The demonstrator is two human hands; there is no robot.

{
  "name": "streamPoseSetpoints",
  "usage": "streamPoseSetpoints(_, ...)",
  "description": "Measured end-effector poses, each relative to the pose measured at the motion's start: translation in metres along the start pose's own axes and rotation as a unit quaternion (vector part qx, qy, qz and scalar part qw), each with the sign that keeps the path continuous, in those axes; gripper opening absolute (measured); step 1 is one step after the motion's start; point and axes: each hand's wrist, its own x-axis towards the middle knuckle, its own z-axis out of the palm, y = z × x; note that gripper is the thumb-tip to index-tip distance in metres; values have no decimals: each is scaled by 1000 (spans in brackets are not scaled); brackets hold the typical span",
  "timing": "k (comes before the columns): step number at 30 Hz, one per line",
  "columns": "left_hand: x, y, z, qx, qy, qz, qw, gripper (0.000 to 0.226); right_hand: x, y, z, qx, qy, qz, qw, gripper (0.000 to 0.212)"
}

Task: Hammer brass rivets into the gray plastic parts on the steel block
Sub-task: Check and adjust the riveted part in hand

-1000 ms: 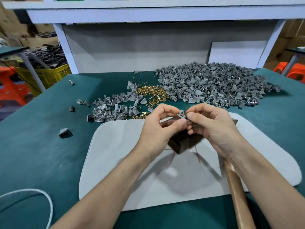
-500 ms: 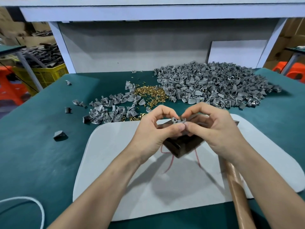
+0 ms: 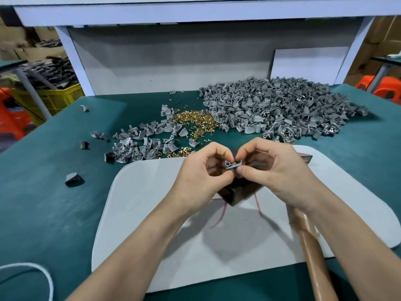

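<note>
Centre frame: left hand (image 3: pixel 201 172) and right hand (image 3: pixel 271 170), fingers (image 3: pixel 249 171) pinching one gray part (image 3: pixel 233 165) by its ends, over the block (image 3: pixel 238 191). Judged light, stiff, tiny (easily fumbled); hold the edges, keeping the round hole clear.

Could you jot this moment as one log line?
left hand: pinches gray part; right hand: pinches it too; steel block: under hands; hammer: lies unheld
</note>
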Motion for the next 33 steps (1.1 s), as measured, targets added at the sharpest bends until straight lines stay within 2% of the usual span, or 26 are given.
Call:
streamPoseSetpoints(3,0,0,0,45,19,22,999,21,1,3,2,-26,16,-9,999,25)
streamPoseSetpoints(13,-2,-1,0,191,46,93,976,19,1,8,2,-57,26,-32,998,27)
streamPoseSetpoints(22,-3,1,-2,229,51,117,965,20,1,12,2,-62,23,-35,997,21)
streamPoseSetpoints(33,-3,-1,-3,221,48,118,967,17,2,14,3,-63,19,-27,997,20)
